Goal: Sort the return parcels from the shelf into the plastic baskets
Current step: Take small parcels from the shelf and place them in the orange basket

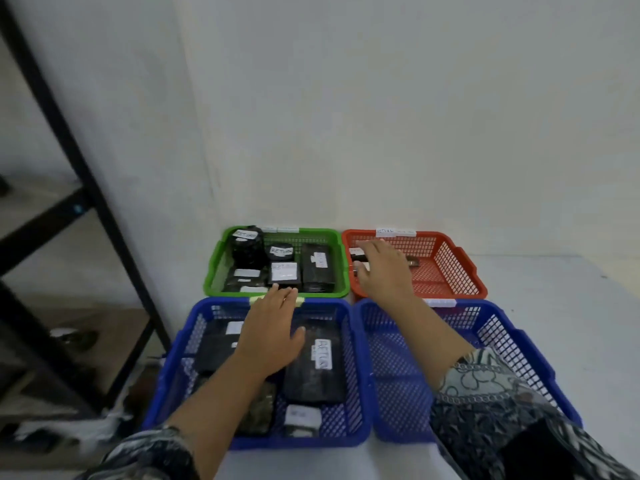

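Observation:
Four plastic baskets stand on a white table. The green basket (pixel 214 258) at the back left holds several black parcels with white labels. In the left blue basket (pixel 356 341) lie several black parcels, one large with a white label (pixel 313 370). My left hand (pixel 273 327) hovers over this basket, fingers straight, holding nothing. My right hand (pixel 382 268) reaches into the red basket (pixel 450 268), over a small black parcel with a white label (pixel 356 254); whether the fingers touch it is hidden. The right blue basket (pixel 502 341) shows no parcels.
A black metal shelf (pixel 69 209) stands at the left with wooden boards and a few dark items on its lower levels. A white wall runs behind the baskets. White table surface (pixel 554 289) extends to the right of the baskets.

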